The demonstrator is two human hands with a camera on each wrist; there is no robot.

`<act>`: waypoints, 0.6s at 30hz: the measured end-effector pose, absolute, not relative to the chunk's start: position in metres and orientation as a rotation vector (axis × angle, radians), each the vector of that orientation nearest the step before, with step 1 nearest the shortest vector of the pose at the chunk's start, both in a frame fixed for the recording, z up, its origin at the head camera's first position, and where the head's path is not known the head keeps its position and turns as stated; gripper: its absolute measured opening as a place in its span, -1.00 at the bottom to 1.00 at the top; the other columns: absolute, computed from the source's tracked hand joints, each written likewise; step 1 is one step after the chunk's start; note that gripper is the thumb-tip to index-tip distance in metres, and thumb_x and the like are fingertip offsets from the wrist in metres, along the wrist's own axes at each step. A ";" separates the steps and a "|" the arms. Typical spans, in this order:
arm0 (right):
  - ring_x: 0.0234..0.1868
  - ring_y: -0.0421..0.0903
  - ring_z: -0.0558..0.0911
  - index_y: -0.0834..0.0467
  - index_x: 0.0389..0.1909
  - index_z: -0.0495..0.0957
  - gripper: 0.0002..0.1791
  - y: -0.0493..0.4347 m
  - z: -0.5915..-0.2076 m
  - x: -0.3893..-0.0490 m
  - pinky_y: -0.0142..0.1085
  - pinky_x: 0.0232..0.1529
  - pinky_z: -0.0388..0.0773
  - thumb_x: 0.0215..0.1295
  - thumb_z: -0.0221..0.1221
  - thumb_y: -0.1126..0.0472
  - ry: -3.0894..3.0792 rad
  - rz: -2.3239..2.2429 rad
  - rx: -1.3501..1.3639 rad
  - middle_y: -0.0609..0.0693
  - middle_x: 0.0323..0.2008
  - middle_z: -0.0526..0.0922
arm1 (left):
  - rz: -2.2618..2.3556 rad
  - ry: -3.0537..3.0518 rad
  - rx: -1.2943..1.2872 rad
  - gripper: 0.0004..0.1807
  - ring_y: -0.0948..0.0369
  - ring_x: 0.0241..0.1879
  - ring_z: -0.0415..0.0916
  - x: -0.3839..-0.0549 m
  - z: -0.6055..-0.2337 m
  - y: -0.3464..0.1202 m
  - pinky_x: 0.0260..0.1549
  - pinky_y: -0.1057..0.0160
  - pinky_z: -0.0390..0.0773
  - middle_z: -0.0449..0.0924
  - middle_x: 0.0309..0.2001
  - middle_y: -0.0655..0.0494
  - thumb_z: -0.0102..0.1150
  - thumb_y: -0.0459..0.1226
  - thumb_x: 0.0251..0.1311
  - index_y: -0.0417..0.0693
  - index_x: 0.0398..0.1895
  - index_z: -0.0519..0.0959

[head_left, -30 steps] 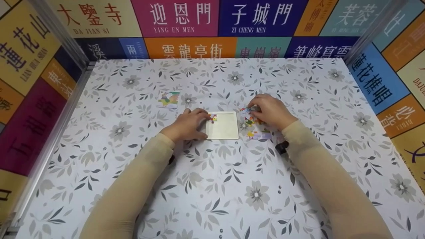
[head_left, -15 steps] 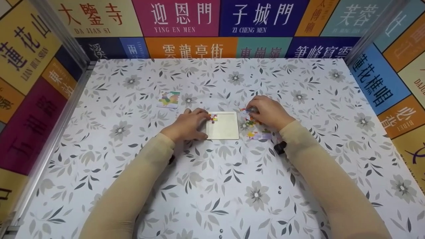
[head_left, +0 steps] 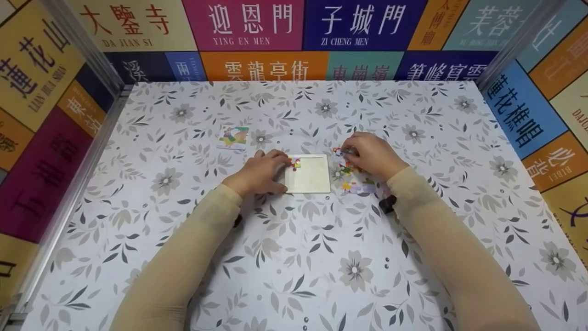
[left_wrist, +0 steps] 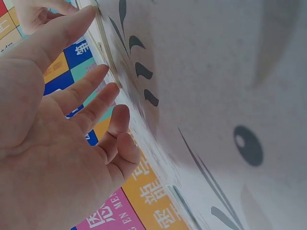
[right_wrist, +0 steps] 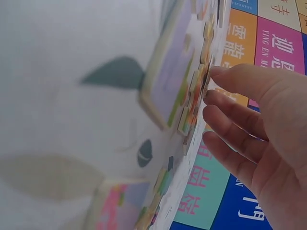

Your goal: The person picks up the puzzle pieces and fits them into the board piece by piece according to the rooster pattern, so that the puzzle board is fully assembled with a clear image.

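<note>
A cream puzzle tray (head_left: 314, 177) lies flat in the middle of the table, with a small patch of colourful puzzle pieces (head_left: 295, 163) in its upper left corner. My left hand (head_left: 260, 172) rests at the tray's left side, thumb and fingertips touching its edge, the fingers fairly straight in the left wrist view. To the right of the tray my right hand (head_left: 374, 154) pinches a puzzle piece (head_left: 350, 151) between thumb and forefinger, low over the table; the fingertips hide most of it. Loose puzzle pieces (head_left: 345, 169) lie below that hand, some partly hidden by it.
A small picture card (head_left: 233, 138) lies at the tray's upper left. Lilac pieces (head_left: 364, 187) sit right of the tray, near the right wrist. The flowered tablecloth (head_left: 294, 257) spreads around, bounded by lettered panels (head_left: 250, 23) at the back and sides.
My right hand has shifted very slightly left and down, and its fingertips turn a little at the upper loose pieces. The left hand and the tray have stayed still.
</note>
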State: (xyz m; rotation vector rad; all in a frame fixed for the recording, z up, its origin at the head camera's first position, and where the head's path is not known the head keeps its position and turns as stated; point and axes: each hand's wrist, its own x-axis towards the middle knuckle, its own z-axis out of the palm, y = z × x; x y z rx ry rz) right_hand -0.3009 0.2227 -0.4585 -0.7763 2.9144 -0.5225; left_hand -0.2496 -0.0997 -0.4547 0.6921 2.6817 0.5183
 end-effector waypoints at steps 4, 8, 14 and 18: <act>-0.10 -0.01 0.64 0.08 -0.03 0.74 -0.80 0.220 -0.456 -0.299 -0.03 0.06 0.59 0.41 0.28 0.15 2.923 -0.534 -0.753 0.01 -0.09 0.68 | 0.518 2.678 0.674 -0.23 -0.09 0.30 0.27 -0.249 -0.454 -0.100 0.31 -0.10 0.34 0.27 0.52 0.10 0.47 -0.03 0.17 0.07 0.46 0.43; -0.09 -0.02 0.63 0.08 -0.03 0.74 -0.80 0.214 -0.454 -0.296 -0.03 0.06 0.60 0.41 0.28 0.15 2.916 -0.528 -0.768 0.00 -0.05 0.68 | 0.513 2.675 0.657 -0.23 -0.08 0.32 0.26 -0.249 -0.454 -0.100 0.33 -0.10 0.33 0.27 0.52 0.10 0.47 -0.03 0.17 0.08 0.45 0.43; -0.02 0.00 0.64 0.09 -0.03 0.74 -0.80 0.203 -0.451 -0.290 -0.04 0.05 0.61 0.40 0.28 0.17 2.921 -0.514 -0.847 0.03 -0.01 0.70 | 0.513 2.678 0.671 -0.25 -0.10 0.31 0.27 -0.249 -0.454 -0.100 0.31 -0.11 0.34 0.28 0.51 0.09 0.46 -0.03 0.18 0.09 0.44 0.44; -0.02 0.00 0.65 0.09 -0.05 0.75 -0.81 0.194 -0.449 -0.287 -0.06 0.03 0.62 0.40 0.30 0.17 2.917 -0.516 -0.883 0.02 -0.02 0.69 | 0.520 2.679 0.679 -0.26 -0.10 0.29 0.27 -0.249 -0.454 -0.100 0.29 -0.11 0.35 0.28 0.51 0.10 0.46 -0.03 0.18 0.08 0.43 0.45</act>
